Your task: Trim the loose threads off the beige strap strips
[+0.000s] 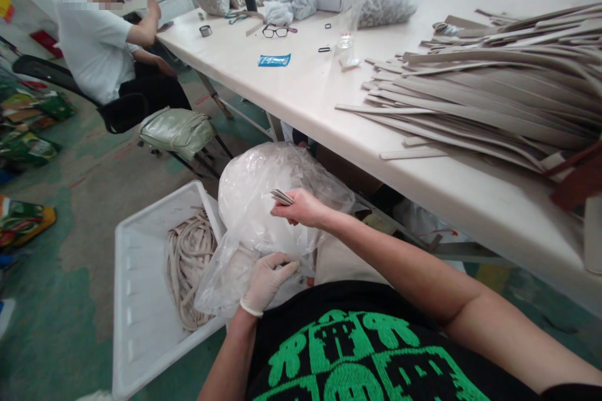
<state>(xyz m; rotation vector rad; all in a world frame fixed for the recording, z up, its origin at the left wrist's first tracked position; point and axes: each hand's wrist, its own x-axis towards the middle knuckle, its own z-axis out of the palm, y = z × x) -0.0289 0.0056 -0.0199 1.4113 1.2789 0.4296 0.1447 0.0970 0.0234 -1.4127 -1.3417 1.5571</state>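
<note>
My right hand (pixel 303 208), bare, is closed around a small stack of short beige strips (pixel 281 197) whose ends stick out past the fingers. It is above a large clear plastic bag (pixel 256 185) by my lap. My left hand (pixel 270 282), in a pale thin glove, is closed at the near side of this bag, with thumb and fingers on its film. What lies inside the bag is blurred by the plastic. Left of the bag, a white plastic tub (pixel 141 301) holds long, coiled beige strips (pixel 190 263).
A white table (pixel 301 91) runs along my front and right, bearing a big pile of beige strips (pixel 470 94). Eyeglasses (pixel 276 31), a blue packet (pixel 274 61) and a clear bottle (pixel 350 9) lie or stand there. A co-worker (pixel 94 44) sits at the left beside a padded stool (pixel 176 131).
</note>
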